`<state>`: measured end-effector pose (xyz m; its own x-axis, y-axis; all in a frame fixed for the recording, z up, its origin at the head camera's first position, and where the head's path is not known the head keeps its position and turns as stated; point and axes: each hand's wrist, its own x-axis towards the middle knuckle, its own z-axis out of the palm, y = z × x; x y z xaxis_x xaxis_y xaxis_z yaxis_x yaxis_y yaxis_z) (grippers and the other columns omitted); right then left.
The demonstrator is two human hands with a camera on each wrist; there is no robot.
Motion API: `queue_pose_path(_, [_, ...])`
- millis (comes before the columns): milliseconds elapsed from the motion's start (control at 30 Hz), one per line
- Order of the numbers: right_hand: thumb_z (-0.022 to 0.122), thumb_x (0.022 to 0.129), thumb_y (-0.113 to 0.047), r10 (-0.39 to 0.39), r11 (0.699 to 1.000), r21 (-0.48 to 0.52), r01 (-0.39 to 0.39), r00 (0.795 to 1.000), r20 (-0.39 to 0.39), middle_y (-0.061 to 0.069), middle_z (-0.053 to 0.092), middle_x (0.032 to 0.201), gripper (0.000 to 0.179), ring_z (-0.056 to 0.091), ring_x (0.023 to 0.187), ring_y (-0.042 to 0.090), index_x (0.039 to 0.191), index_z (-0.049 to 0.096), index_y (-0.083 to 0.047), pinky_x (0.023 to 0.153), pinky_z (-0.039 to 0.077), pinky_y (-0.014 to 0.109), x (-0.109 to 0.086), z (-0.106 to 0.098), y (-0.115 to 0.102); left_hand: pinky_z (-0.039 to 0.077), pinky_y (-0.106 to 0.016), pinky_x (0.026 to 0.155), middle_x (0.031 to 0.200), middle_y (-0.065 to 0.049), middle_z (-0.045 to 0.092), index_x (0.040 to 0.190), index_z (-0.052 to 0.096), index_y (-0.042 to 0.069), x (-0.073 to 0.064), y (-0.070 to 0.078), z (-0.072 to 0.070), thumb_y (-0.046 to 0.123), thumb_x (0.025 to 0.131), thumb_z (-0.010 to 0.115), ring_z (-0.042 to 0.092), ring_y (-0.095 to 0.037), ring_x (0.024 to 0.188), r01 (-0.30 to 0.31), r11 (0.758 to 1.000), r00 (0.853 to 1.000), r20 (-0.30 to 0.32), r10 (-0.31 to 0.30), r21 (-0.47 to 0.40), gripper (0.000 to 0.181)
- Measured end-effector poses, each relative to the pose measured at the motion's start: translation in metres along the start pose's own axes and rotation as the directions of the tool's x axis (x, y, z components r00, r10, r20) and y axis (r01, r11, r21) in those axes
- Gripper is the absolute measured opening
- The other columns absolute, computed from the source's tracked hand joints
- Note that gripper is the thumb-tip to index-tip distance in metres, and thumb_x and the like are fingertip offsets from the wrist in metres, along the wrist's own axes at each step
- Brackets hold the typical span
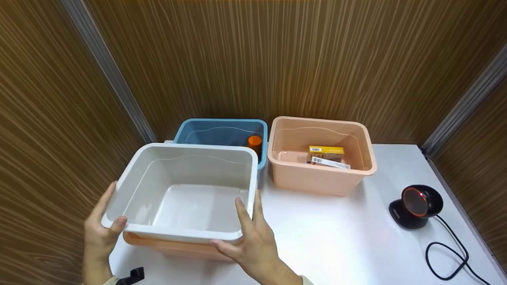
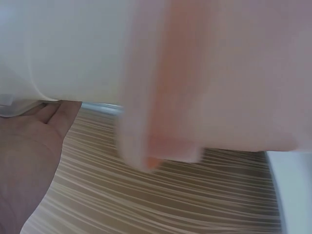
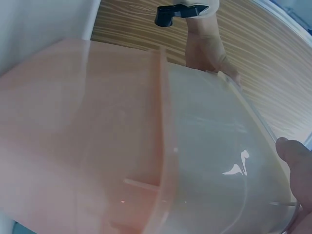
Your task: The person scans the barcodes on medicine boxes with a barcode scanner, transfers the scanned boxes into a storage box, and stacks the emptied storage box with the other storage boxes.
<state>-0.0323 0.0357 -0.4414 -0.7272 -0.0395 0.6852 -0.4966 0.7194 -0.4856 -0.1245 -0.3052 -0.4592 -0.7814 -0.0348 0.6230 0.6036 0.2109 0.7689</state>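
Both hands hold a white plastic bin (image 1: 190, 168), tipped a little so its bare inside shows in the head view. My left hand (image 1: 98, 233) grips the near left corner, thumb over the rim. At the near right corner my right hand (image 1: 259, 247) holds the rim, its fingers along the right side and thumb at the front. Beneath is a peach bin (image 1: 190, 250), mostly hidden from above. In the right wrist view the white bin's wall (image 3: 214, 136) rises out of the peach bin's rim (image 3: 165, 126), its lower part hidden inside.
Behind stands a blue bin (image 1: 210, 134) containing an orange-topped item (image 1: 254, 141). To its right, another peach bin (image 1: 313, 180) holds a yellow box (image 1: 326, 150) and a white box (image 1: 330, 162). A black scanner-like device (image 1: 418, 204) with a cable sits right. Wood-grain panels enclose the table.
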Motion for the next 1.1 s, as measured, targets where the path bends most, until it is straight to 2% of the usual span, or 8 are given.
queue_pose_path(133, [0.086, 0.074, -0.055, 0.011, 1.000, 0.008, -0.011, 1.000, 0.006, 0.043, 0.022, 0.152, 0.097, 0.054, 0.122, 0.048, 0.145, 0.051, 0.002, 0.083, 0.058, 0.046, -0.005, 0.004, 0.003, 0.048, -0.018, 0.093, 0.146, -0.005, 0.056, 0.146, 0.052, 0.000, -0.005, -0.008, 0.003, 0.008, 0.082, 0.073, 0.059, -0.016, 0.117, 0.027, 1.000, 1.000, 0.000, -0.027, 0.007, 0.067])
queue_pose_path(233, [0.087, 0.073, -0.055, 0.013, 1.000, -0.004, -0.013, 1.000, 0.005, 0.043, 0.022, 0.153, 0.097, 0.055, 0.121, 0.047, 0.144, 0.051, 0.002, 0.083, 0.058, 0.047, -0.010, 0.008, 0.006, 0.047, -0.019, 0.095, 0.147, -0.006, 0.055, 0.146, 0.052, 0.001, -0.009, -0.012, 0.004, 0.007, 0.083, 0.071, 0.058, -0.016, 0.120, 0.070, 0.998, 0.998, 0.005, -0.070, 0.008, 0.067])
queue_pose_path(400, [0.087, 0.073, -0.053, 0.014, 0.999, -0.036, -0.014, 1.000, 0.010, 0.043, 0.024, 0.151, 0.096, 0.058, 0.115, 0.047, 0.143, 0.052, 0.001, 0.081, 0.058, 0.050, -0.016, 0.014, 0.011, 0.043, -0.022, 0.102, 0.150, -0.008, 0.051, 0.147, 0.051, 0.002, -0.015, -0.019, 0.005, 0.011, 0.086, 0.068, 0.052, -0.016, 0.129, 0.098, 0.995, 0.995, 0.020, -0.098, 0.015, 0.064])
queue_pose_path(600, [0.085, 0.074, -0.057, 0.016, 0.997, -0.075, -0.014, 1.000, 0.023, 0.044, 0.027, 0.149, 0.094, 0.061, 0.105, 0.040, 0.142, 0.053, 0.001, 0.078, 0.057, 0.047, -0.025, 0.020, 0.016, 0.034, -0.026, 0.111, 0.151, -0.010, 0.049, 0.147, 0.051, 0.001, -0.021, -0.027, 0.007, 0.018, 0.090, 0.069, 0.046, -0.015, 0.137, 0.045, 0.999, 0.999, 0.024, -0.046, 0.026, 0.061])
queue_pose_path(700, [0.083, 0.076, -0.058, 0.016, 0.996, -0.085, -0.013, 0.999, 0.037, 0.045, 0.027, 0.148, 0.093, 0.061, 0.105, 0.042, 0.141, 0.053, 0.002, 0.078, 0.058, 0.048, -0.029, 0.023, 0.018, 0.029, -0.029, 0.115, 0.151, -0.015, 0.048, 0.146, 0.050, -0.003, -0.025, -0.032, 0.007, 0.019, 0.093, 0.067, 0.044, -0.017, 0.139, 0.002, 1.000, 1.000, 0.027, -0.002, 0.018, 0.060])
queue_pose_path(800, [0.083, 0.076, -0.057, 0.013, 0.996, -0.092, -0.009, 0.999, 0.047, 0.046, 0.027, 0.147, 0.094, 0.060, 0.108, 0.047, 0.141, 0.052, 0.004, 0.080, 0.058, 0.052, -0.032, 0.026, 0.019, 0.024, -0.032, 0.118, 0.151, -0.017, 0.047, 0.147, 0.048, -0.003, -0.030, -0.036, 0.007, 0.019, 0.094, 0.066, 0.042, -0.016, 0.141, -0.005, 1.000, 1.000, 0.025, 0.005, 0.016, 0.060])
queue_pose_path(967, [0.082, 0.076, -0.059, 0.030, 0.993, -0.112, -0.023, 0.998, 0.057, 0.048, 0.029, 0.145, 0.096, 0.054, 0.116, 0.055, 0.142, 0.051, 0.003, 0.086, 0.054, 0.061, -0.036, 0.029, 0.022, 0.025, -0.028, 0.117, 0.153, -0.014, 0.046, 0.151, 0.043, -0.001, -0.035, -0.042, 0.009, 0.020, 0.093, 0.067, 0.041, -0.015, 0.142, 0.015, 1.000, 1.000, 0.011, -0.015, 0.014, 0.065])
queue_pose_path(1100, [0.079, 0.076, -0.063, 0.058, 0.990, -0.132, -0.048, 0.996, 0.069, 0.047, 0.031, 0.144, 0.097, 0.050, 0.120, 0.058, 0.142, 0.051, 0.002, 0.088, 0.051, 0.065, -0.038, 0.031, 0.023, 0.032, -0.024, 0.113, 0.154, -0.012, 0.044, 0.152, 0.039, -0.002, -0.037, -0.046, 0.009, 0.016, 0.093, 0.065, 0.042, -0.016, 0.141, 0.012, 1.000, 1.000, 0.021, -0.012, 0.014, 0.067])
